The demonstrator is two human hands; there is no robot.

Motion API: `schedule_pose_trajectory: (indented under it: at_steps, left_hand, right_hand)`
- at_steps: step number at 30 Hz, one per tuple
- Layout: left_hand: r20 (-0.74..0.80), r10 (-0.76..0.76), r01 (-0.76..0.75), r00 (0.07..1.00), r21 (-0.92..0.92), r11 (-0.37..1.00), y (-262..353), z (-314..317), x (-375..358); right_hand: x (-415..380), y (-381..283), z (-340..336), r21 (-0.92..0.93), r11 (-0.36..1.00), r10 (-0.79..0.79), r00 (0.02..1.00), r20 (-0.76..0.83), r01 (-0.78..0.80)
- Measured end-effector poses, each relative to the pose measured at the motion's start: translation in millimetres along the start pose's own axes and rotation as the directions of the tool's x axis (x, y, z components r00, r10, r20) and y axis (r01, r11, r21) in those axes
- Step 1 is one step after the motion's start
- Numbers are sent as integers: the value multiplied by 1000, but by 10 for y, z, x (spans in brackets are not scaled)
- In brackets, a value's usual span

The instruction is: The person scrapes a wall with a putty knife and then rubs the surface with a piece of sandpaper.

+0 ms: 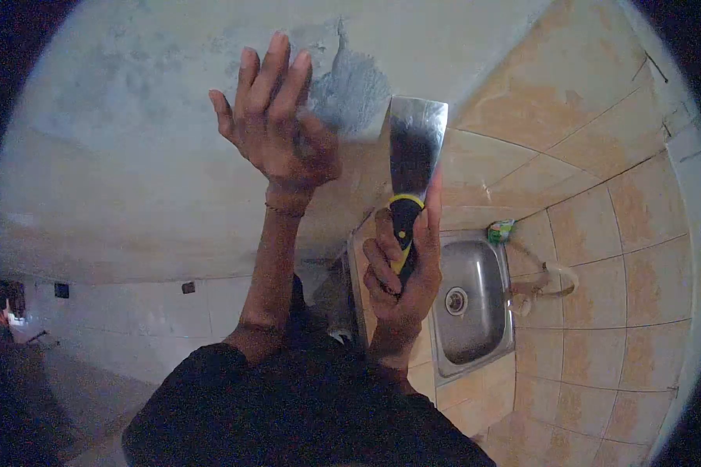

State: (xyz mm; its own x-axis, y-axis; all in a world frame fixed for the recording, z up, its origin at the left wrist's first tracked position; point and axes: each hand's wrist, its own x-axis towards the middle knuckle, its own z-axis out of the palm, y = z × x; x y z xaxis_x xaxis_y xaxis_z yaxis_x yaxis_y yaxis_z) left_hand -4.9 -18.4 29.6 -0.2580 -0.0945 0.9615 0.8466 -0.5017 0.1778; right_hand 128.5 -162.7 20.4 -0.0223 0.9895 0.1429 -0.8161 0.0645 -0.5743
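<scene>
My right hand (401,272) is wrapped round the black and yellow handle of a putty knife (417,144). Its wide metal blade points up, with the tip just right of a rough grey patch (354,89) on the pale wall (171,179). To the left, my left hand (288,124) is raised with its fingers stretched out and slightly spread. Nothing shows in it. It overlaps the left edge of the grey patch in this view. Darker stains mark the wall further left.
Below and right of my right hand is a steel sink (475,311) set in a tiled counter. A small green packet (501,230) sits at its far corner, near a tap (549,282). Tan tiles (584,311) cover the right wall. Two dark boxes are on the tiled wall at left.
</scene>
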Motion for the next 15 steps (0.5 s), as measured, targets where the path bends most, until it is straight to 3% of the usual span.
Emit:
schedule_pose_trajectory:
  at_steps: [3, 9, 15]
  left_hand:
    - [2, 11, -11, 1000, -10, 1000, 11, 14, 5]
    - [6, 2, -2, 1000, -28, 1000, 34, 40, -22]
    - [0, -5, 5, 1000, -31, 1000, 49, 70, -35]
  right_hand:
    - [13, -4, 27, 43, 999, 22, 1000, 2, -22]
    - [26, -56, 9, -50, 998, 20, 998, -54, -23]
    - [107, -119, 8, -3, 1000, 21, 1000, -5, -21]
